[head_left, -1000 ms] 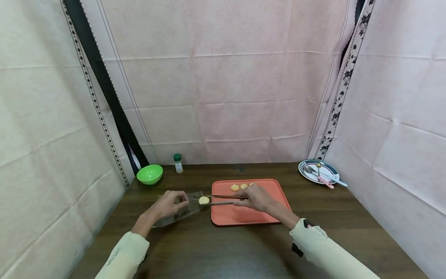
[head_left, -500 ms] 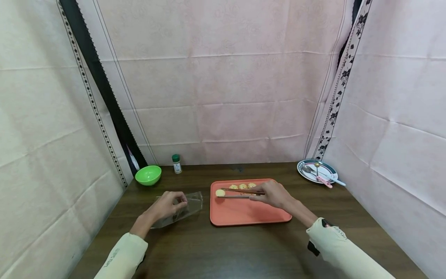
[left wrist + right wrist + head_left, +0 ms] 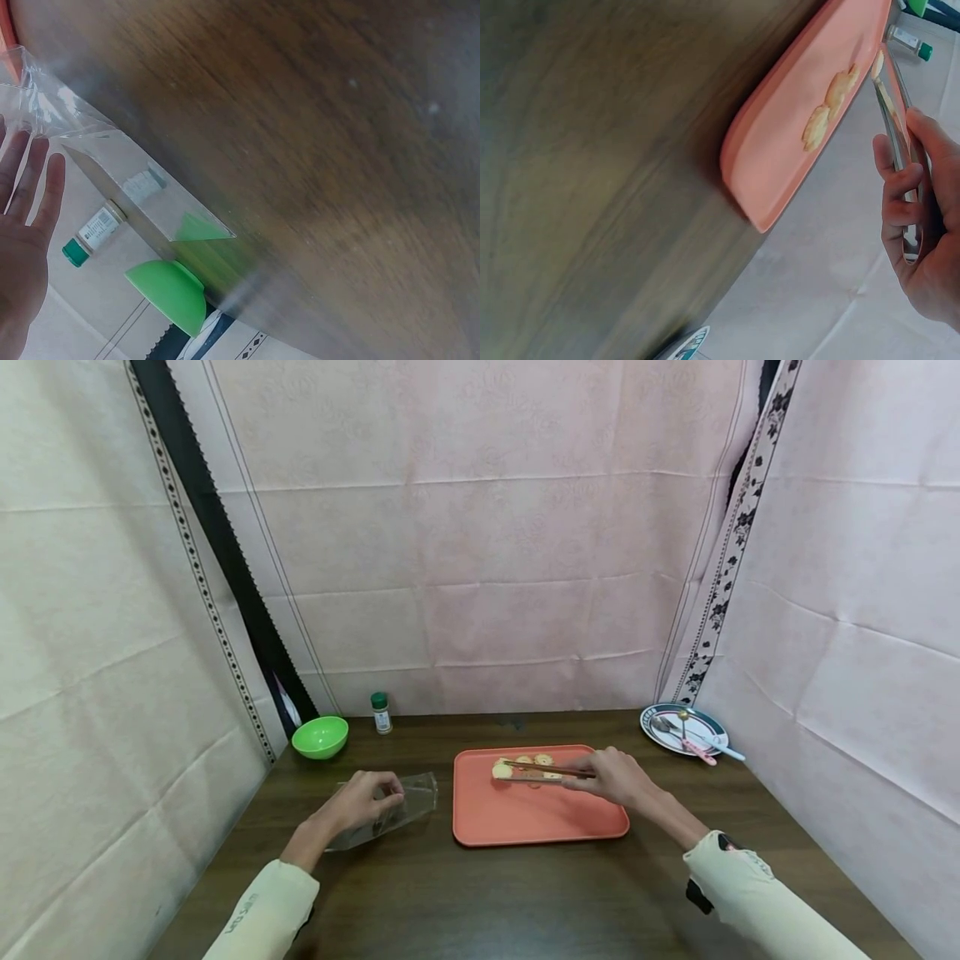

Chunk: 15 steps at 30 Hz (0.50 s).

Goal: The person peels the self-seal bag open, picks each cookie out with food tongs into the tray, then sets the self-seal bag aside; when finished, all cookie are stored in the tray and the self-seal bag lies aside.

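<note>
My left hand (image 3: 372,802) pinches a clear plastic bag (image 3: 412,802) at its edge, left of the pink tray (image 3: 480,822). In the left wrist view the bag's transparent sheet (image 3: 150,180) spreads out beyond the fingers. Metal tongs (image 3: 886,109) are gripped in my right hand (image 3: 618,777), over the tray. Between the tong tips sits a round pale cookie (image 3: 502,770), low above the tray's far part. Several other cookies (image 3: 817,126) lie on the tray near its far side, partly hidden by the tongs in the head view.
A green bowl (image 3: 320,738) and a small green-capped bottle (image 3: 381,713) stand at the back left. At the back right is a plate (image 3: 652,727) bearing a fork and other cutlery with pink and light blue handles. Cloth walls enclose the wooden table (image 3: 480,902).
My right hand has carried the tongs and cookie rightward, from beside the bag's mouth to over the tray near the other cookies. The left hand and bag stay nearly in place.
</note>
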Each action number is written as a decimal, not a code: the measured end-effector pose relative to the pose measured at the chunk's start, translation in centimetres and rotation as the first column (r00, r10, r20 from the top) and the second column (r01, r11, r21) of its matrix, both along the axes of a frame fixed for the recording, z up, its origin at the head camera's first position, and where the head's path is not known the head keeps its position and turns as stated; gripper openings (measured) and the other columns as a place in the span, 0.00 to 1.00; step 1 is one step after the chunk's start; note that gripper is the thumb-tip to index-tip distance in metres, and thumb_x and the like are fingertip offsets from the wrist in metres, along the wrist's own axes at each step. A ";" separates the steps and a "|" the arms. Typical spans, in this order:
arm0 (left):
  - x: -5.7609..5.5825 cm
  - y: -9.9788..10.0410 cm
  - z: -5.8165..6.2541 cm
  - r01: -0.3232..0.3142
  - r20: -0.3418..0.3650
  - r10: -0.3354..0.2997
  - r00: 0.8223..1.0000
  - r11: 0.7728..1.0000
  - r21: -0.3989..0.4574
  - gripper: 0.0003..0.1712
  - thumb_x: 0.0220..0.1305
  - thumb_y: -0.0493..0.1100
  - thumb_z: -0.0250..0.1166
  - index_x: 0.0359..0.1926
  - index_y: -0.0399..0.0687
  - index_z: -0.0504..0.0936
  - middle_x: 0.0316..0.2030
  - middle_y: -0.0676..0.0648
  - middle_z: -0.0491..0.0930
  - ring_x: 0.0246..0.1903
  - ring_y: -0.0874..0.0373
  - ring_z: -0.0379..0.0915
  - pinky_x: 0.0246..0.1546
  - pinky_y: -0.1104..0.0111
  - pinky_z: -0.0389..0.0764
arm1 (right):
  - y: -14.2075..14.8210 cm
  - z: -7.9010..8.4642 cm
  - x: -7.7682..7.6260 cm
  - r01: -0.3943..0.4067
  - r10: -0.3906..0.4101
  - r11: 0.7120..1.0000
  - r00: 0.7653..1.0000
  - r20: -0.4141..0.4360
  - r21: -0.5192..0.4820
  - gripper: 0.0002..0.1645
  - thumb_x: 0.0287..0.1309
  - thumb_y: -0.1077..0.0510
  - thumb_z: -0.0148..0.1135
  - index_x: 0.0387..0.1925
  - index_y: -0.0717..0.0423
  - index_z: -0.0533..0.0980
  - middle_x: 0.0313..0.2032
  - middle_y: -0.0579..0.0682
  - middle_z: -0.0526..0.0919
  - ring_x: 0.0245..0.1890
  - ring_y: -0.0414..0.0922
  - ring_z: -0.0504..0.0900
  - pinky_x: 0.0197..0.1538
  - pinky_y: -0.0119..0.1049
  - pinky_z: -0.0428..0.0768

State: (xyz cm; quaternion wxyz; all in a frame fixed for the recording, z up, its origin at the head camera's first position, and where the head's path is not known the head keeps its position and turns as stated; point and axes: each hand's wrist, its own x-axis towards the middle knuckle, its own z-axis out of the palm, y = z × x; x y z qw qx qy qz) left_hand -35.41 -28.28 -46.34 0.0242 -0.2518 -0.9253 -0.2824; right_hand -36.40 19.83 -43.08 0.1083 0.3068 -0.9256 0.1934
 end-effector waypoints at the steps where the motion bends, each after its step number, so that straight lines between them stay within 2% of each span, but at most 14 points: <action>1: 0.0 0.0 0.0 0.001 -0.006 -0.001 1.000 1.000 -0.004 0.02 0.73 0.42 0.67 0.40 0.54 0.85 0.34 0.59 0.83 0.37 0.57 0.79 0.34 0.67 0.79 | 0.2 -0.1 0.0 0.001 -0.001 1.000 1.000 0.007 0.000 0.16 0.67 0.46 0.70 0.51 0.47 0.89 0.34 0.39 0.90 0.15 0.31 0.65 0.21 0.31 0.63; 4: -0.1 0.0 -0.2 0.006 -0.019 -0.007 1.000 1.000 -0.013 0.02 0.73 0.42 0.67 0.39 0.54 0.85 0.34 0.60 0.83 0.38 0.60 0.80 0.34 0.67 0.79 | 0.6 -0.4 0.1 0.000 0.000 1.000 1.000 0.021 0.003 0.16 0.68 0.46 0.69 0.52 0.45 0.88 0.35 0.39 0.91 0.14 0.31 0.62 0.20 0.31 0.60; 10: -0.2 0.1 -0.1 0.017 -0.028 -0.017 0.999 1.000 -0.005 0.02 0.73 0.42 0.67 0.40 0.52 0.86 0.34 0.60 0.83 0.37 0.60 0.79 0.34 0.67 0.79 | 1.0 -0.9 -0.1 0.016 -0.016 1.000 0.999 0.037 0.015 0.16 0.67 0.45 0.70 0.52 0.44 0.88 0.41 0.43 0.91 0.21 0.29 0.75 0.26 0.31 0.72; 15: -0.2 0.1 0.0 0.018 -0.024 -0.018 1.000 1.000 -0.004 0.03 0.73 0.42 0.67 0.39 0.55 0.85 0.34 0.60 0.83 0.37 0.60 0.79 0.34 0.68 0.79 | 1.0 -1.2 -0.2 0.014 -0.014 1.000 0.999 0.036 0.004 0.17 0.66 0.45 0.71 0.51 0.46 0.88 0.42 0.46 0.91 0.22 0.30 0.75 0.26 0.32 0.73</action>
